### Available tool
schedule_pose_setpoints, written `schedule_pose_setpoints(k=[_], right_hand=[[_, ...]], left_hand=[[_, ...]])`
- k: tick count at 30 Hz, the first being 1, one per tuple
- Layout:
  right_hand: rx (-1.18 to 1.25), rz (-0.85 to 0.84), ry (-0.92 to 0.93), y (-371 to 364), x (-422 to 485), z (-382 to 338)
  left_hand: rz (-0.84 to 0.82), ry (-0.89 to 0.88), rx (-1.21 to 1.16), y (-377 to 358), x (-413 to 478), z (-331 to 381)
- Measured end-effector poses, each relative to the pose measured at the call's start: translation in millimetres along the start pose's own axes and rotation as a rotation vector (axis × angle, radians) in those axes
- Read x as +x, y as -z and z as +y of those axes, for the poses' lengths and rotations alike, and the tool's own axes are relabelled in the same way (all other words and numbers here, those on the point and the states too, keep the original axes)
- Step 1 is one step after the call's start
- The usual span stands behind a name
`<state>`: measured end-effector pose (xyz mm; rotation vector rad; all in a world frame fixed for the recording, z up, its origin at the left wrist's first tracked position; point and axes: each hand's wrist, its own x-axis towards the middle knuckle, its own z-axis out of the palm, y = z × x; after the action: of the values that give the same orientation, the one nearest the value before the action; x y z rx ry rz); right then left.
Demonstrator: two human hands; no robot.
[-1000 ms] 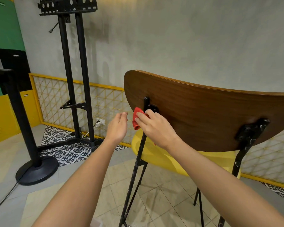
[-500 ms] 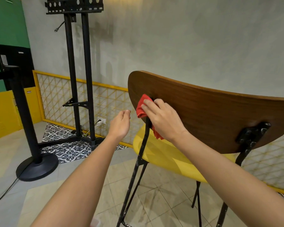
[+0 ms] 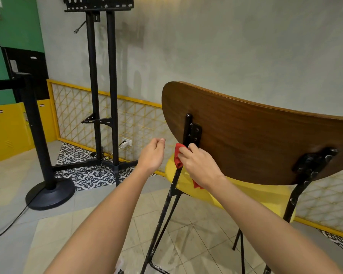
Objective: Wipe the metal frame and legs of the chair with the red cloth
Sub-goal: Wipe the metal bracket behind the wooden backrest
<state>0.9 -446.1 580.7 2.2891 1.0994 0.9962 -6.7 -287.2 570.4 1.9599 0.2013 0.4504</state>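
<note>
A chair stands in front of me with a curved wooden backrest (image 3: 255, 139), a yellow seat (image 3: 246, 194) and a black metal frame. My right hand (image 3: 198, 165) grips the red cloth (image 3: 179, 157) around the left back upright (image 3: 187, 131), just below the backrest's lower edge. A corner of the cloth hangs under my wrist. My left hand (image 3: 152, 155) hovers left of the upright, fingers loosely curled, holding nothing. The right upright (image 3: 297, 196) and its bracket show chipped paint. The left rear leg (image 3: 160, 224) runs down to the floor.
A tall black TV stand (image 3: 101, 95) rises at the back left by a wall socket. A black post on a round base (image 3: 50, 192) stands on the left, with a cable trailing across the tiled floor. A yellow lattice panel (image 3: 107, 121) lines the wall.
My right hand has slid the red cloth down the left upright, from the bracket level to below the backrest's edge. My left hand has stayed beside it.
</note>
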Motion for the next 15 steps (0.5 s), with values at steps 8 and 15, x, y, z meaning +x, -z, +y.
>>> schedule_pose_setpoints(k=[8,15], right_hand=[[0.037,-0.058,-0.012,-5,1,-4],[0.180,-0.180,0.005,-23,-8,-21]], left_hand=[[-0.004,0.043,-0.059,0,2,-12],[-0.049,0.065,-0.015,-11,-4,-33]])
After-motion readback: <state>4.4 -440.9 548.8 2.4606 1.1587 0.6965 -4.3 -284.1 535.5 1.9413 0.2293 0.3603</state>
